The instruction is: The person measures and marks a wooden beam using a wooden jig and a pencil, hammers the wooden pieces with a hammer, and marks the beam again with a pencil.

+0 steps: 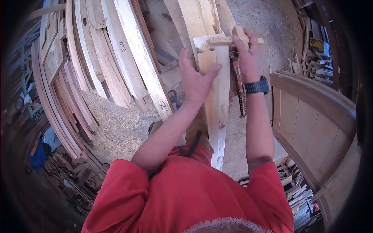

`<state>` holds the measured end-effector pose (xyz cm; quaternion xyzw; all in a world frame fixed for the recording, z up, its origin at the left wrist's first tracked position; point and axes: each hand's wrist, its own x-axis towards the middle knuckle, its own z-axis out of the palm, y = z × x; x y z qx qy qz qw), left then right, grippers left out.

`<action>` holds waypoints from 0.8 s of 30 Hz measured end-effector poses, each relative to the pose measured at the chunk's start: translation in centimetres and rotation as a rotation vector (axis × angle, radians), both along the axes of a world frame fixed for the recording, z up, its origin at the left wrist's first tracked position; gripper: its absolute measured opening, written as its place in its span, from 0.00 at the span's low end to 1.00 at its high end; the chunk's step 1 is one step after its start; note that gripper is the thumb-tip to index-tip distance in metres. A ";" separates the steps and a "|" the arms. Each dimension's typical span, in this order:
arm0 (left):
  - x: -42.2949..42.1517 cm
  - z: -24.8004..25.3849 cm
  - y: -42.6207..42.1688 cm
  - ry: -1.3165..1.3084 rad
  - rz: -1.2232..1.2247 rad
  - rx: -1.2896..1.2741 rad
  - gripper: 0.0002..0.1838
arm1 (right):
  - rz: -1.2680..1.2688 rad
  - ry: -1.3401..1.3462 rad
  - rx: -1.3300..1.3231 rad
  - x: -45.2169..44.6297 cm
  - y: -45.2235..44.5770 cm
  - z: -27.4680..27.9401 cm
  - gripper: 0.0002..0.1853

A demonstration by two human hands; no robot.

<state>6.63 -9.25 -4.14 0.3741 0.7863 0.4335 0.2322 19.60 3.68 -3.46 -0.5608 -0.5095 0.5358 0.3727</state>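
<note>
- Two bare hands work at the far end of a long pale timber (222,83), smooth and straight-edged, with dark knots and a yellower strip on its left.
- To the timber's left lean rough planks (134,50), some with numbers written on them; beyond their lower ends, fine shavings (116,120) litter the ground.
- Right of the timber stands a panelled wooden piece (307,120) with a thick, rounded rail.
- A red strip (237,77), narrow and seemingly holed, hangs just beside the timber's right edge; its upper end is hidden near the right wrist, so what it is stays unclear.
- The timber's near end disappears beside the red shirt (210,190).
- Left hand (197,81): fingers spread, thumb reaching over the timber; whether it touches is hard to tell.
- Right hand (248,58): thumb and fingers pinch a cross-shaped wooden tool (220,40), whose bar lies across the timber's far end, ahead of the left hand.
</note>
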 end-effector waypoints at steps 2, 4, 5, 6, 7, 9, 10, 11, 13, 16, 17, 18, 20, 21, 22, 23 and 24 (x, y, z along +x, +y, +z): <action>0.7 -1.5 0.4 0.032 -0.082 -0.011 0.61 | 0.052 -0.005 -0.004 -0.6 0.4 -1.2 0.33; 0.6 -2.2 1.2 -0.062 -0.087 0.015 0.61 | 0.066 -0.207 0.060 -1.9 0.0 -0.6 0.35; 0.7 -2.5 1.4 -0.156 -0.095 0.041 0.62 | 0.059 -0.175 0.041 -2.2 0.1 -0.3 0.36; 0.9 -2.6 1.5 -0.158 -0.092 0.041 0.62 | 0.062 -0.176 0.041 -2.4 0.2 -0.5 0.36; 1.1 -2.8 1.6 -0.157 -0.081 0.061 0.61 | 0.056 -0.178 0.027 -2.5 0.5 -0.8 0.36; 1.5 -2.8 1.4 -0.161 -0.070 0.078 0.60 | 0.049 -0.183 0.010 -2.4 0.3 -0.7 0.36; 1.4 -2.7 1.6 -0.212 -0.064 0.089 0.61 | 0.044 -0.158 -0.015 -2.5 0.3 -0.4 0.36; 1.4 -2.7 1.6 -0.262 -0.060 0.096 0.61 | 0.037 -0.133 -0.042 -2.5 0.3 -0.2 0.36; 1.5 -2.0 1.5 -0.212 -0.071 0.117 0.61 | 0.039 -0.156 -0.003 -2.2 0.2 -0.3 0.35; 1.8 -1.0 0.7 -0.192 -0.081 0.137 0.60 | 0.047 -0.125 -0.046 -1.6 -0.4 1.4 0.35; 2.1 -0.5 0.6 -0.222 -0.079 0.147 0.59 | 0.054 -0.073 -0.117 -1.3 -0.4 2.8 0.35; 2.2 0.0 0.5 -0.226 -0.080 0.145 0.59 | 0.052 -0.077 -0.119 -1.0 -0.7 3.9 0.35; 2.2 1.1 0.2 -0.271 -0.040 0.124 0.55 | 0.148 -0.215 -0.085 -0.6 -1.4 5.6 0.35; 2.0 1.5 0.5 -0.272 -0.039 0.127 0.55 | 0.148 -0.217 -0.082 -0.7 -1.6 5.7 0.35; 1.8 1.9 0.7 -0.305 -0.026 0.121 0.51 | 0.119 -0.212 -0.065 -0.9 -2.0 5.7 0.35; 1.7 2.2 0.8 -0.337 -0.011 0.115 0.47 | 0.090 -0.207 -0.047 -0.9 -2.4 5.6 0.35; 1.5 2.2 0.8 -0.337 -0.009 0.119 0.47 | 0.093 -0.207 -0.043 -1.0 -2.5 5.3 0.35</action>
